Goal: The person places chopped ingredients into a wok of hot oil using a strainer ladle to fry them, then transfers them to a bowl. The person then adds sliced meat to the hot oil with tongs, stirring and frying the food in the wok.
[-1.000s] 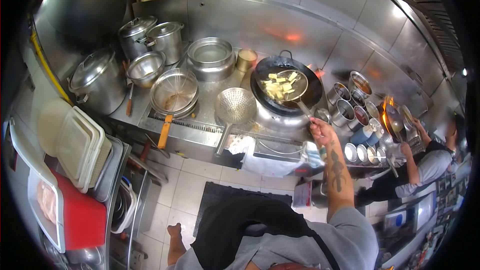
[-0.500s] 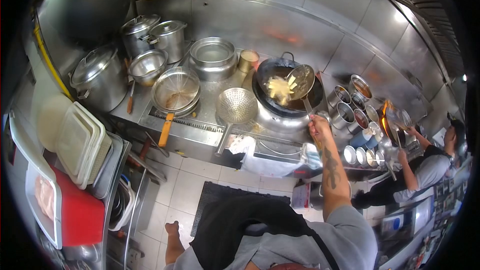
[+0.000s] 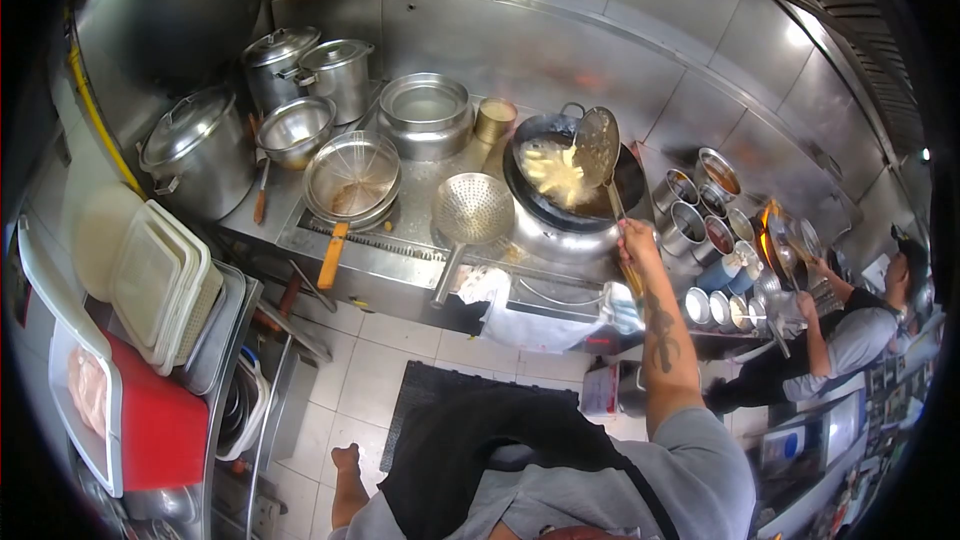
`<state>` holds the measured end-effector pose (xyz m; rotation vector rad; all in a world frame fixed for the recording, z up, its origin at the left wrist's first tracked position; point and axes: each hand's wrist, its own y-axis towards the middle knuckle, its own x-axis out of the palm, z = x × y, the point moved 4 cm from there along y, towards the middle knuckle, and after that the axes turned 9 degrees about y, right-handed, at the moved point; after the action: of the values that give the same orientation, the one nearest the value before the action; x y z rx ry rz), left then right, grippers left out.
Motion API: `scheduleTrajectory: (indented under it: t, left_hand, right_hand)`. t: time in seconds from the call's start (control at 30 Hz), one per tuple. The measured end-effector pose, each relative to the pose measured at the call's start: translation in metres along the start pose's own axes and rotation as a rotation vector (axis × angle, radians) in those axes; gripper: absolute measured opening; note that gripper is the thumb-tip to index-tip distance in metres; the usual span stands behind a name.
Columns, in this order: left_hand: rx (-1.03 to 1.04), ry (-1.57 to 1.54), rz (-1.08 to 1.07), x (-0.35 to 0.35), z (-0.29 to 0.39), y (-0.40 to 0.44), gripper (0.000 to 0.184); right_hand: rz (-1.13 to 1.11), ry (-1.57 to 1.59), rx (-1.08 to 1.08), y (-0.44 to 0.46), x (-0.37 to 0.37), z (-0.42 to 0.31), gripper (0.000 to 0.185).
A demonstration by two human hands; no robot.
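Observation:
My right hand (image 3: pixel 637 241) is wrapped round the handle of a round skimmer (image 3: pixel 598 145), held tilted above the right side of a black wok (image 3: pixel 516 175). Pale yellow cut pieces (image 3: pixel 553 175) lie bubbling in the liquid in the wok. One or two pieces are at the skimmer's left edge. My left hand (image 3: pixel 345 456) hangs low at my side over the floor, its fingers curled, with nothing visible in it.
Left of the wok are a perforated ladle (image 3: pixel 473 210), a wire strainer (image 3: pixel 351 178) with an orange handle and a tin can (image 3: pixel 495 121). Sauce pots (image 3: pixel 686 226) stand right. A co-worker (image 3: pixel 850 340) works at a flaming wok. A towel (image 3: pixel 540 325) hangs in front.
My right hand has turned and lifted the skimmer; its bowl is now steeper and farther back. Pieces that were at its edge have moved into the liquid.

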<state>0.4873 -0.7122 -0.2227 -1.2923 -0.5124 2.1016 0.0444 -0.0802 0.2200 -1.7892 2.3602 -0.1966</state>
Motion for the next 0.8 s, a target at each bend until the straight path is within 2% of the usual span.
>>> scheduleTrajectory:
  t: [0.23, 0.33, 0.43, 0.63, 0.8]
  left_hand:
    - [-0.004, 0.024, -0.026, -0.004, 0.009, -0.003, 0.041]
    - [-0.003, 0.023, -0.048, -0.002, 0.011, -0.003, 0.041]
    - [-0.005, 0.025, -0.046, -0.003, 0.016, -0.010, 0.042]
    - [0.000, 0.048, -0.050, -0.001, 0.016, -0.008, 0.042]
    - [0.007, 0.052, -0.060, -0.001, 0.017, -0.006, 0.041]
  right_hand:
    - [0.005, 0.000, -0.051, -0.008, -0.002, -0.005, 0.021]
    - [0.002, -0.094, -0.118, -0.020, 0.004, -0.014, 0.022]
    - [0.002, 0.029, -0.079, -0.034, 0.008, -0.018, 0.020]
    - [-0.193, 0.058, -0.002, -0.059, 0.032, -0.018, 0.021]
    - [-0.205, -0.076, -0.045, -0.059, 0.035, -0.011, 0.024]
